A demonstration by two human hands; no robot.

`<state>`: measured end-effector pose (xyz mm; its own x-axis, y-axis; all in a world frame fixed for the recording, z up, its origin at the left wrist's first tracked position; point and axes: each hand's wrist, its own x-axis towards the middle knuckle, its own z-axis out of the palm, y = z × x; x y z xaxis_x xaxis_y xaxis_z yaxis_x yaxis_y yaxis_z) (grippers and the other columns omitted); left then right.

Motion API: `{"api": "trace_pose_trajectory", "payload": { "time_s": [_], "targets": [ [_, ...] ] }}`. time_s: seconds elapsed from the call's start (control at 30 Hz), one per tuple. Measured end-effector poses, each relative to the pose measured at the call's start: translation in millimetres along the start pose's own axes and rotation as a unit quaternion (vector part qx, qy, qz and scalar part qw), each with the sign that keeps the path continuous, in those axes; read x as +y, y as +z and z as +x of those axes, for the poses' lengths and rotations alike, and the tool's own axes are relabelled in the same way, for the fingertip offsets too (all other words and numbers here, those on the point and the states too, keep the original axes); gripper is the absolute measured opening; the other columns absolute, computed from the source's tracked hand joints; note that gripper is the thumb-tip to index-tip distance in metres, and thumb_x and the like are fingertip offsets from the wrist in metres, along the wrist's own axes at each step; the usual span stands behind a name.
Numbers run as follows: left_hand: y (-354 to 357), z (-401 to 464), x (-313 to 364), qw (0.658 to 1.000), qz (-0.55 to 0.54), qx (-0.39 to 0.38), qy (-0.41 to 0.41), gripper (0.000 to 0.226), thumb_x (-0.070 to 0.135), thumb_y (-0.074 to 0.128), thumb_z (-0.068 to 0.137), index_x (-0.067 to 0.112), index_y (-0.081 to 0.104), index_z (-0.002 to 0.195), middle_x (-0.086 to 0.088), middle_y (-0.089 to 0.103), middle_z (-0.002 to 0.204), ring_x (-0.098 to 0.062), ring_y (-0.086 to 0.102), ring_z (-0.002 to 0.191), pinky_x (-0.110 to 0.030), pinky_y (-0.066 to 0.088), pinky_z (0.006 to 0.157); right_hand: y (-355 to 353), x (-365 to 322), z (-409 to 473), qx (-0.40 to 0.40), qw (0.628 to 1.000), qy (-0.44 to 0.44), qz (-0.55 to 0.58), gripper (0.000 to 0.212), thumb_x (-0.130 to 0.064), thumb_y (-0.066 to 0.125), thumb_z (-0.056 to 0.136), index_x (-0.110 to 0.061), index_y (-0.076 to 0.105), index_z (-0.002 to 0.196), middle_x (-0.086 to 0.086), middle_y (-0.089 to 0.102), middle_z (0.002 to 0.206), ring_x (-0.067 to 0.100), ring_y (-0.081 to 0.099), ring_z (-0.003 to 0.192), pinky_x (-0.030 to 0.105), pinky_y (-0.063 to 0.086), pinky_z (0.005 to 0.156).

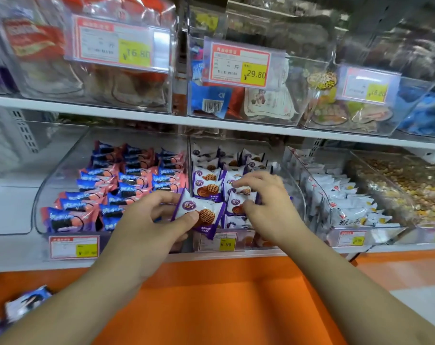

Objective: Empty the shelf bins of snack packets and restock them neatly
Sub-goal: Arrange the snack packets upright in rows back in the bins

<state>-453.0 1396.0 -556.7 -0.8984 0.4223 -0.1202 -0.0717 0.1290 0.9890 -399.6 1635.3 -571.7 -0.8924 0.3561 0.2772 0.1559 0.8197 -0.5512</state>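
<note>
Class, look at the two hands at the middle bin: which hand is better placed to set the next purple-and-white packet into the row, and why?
The left hand. It already pinches a purple-and-white packet at the middle bin's front, while the right hand rests on packets already inside.

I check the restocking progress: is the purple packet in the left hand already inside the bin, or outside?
Outside. The left hand pinches the purple packet in front of the middle bin, above its front edge.

Packets (212,181) in middle bin (300,195)
</note>
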Motion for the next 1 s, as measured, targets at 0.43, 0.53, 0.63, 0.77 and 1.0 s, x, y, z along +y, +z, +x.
{"api": "trace_pose_trajectory", "payload": {
  "time_s": [0.43,0.53,0.63,0.77,1.0],
  "targets": [
    [-17.8,-2.1,-5.9,0.925,0.335,0.023,0.176,0.054,0.043,0.063,0.099,0.049,0.041,0.148,0.036,0.039,0.138,0.004,0.036,0.136,-0.033,0.033,0.117,13.3,-33.9,2.8,0.019,0.997,0.004,0.079,0.03,-0.021,0.08,0.092,-0.041,0.06,0.103,-0.022,0.066,0.106,-0.004,0.061,0.103,0.009,0.044,0.076],
    [-27.8,0.3,-11.8,0.902,0.392,0.006,0.182,0.054,0.044,0.059,0.1,0.049,0.037,0.15,0.03,0.037,0.152,0.0,0.024,0.146,-0.043,0.019,0.126,19.2,-28.7,13.9,0.017,1.0,0.0,-0.004,0.026,-0.024,0.078,0.093,-0.036,0.063,0.11,-0.022,0.062,0.108,0.003,0.056,0.105,0.008,0.037,0.076],
    [-35.4,-3.6,-14.9,0.897,0.398,0.0,0.193,0.05,0.043,0.059,0.1,0.048,0.042,0.147,0.035,0.037,0.147,0.002,0.023,0.145,-0.042,0.018,0.124,31.2,-27.4,25.2,0.01,0.996,-0.042,-0.074,0.03,-0.029,0.08,0.092,-0.033,0.071,0.12,-0.019,0.06,0.107,0.012,0.05,0.119,0.026,0.04,0.096],
    [-48.2,-11.1,-18.0,0.891,0.401,-0.021,0.21,0.045,0.047,0.059,0.099,0.052,0.045,0.141,0.047,0.033,0.132,0.012,0.02,0.135,-0.041,0.02,0.118,48.5,-21.2,34.7,0.024,0.985,-0.089,-0.147,0.031,-0.031,0.081,0.089,-0.036,0.076,0.12,-0.017,0.066,0.125,0.02,0.043,0.127,0.039,0.03,0.104],
    [-84.9,-14.5,-50.9,0.883,0.403,-0.007,0.24,0.044,0.053,0.059,0.089,0.055,0.054,0.132,0.041,0.044,0.141,-0.003,0.039,0.138,-0.049,0.037,0.113,59.2,-18.2,38.3,0.041,0.98,-0.06,-0.183,0.027,-0.038,0.076,0.093,-0.042,0.077,0.119,-0.015,0.055,0.126,0.022,0.034,0.124,0.042,0.032,0.104]
  ]
}}
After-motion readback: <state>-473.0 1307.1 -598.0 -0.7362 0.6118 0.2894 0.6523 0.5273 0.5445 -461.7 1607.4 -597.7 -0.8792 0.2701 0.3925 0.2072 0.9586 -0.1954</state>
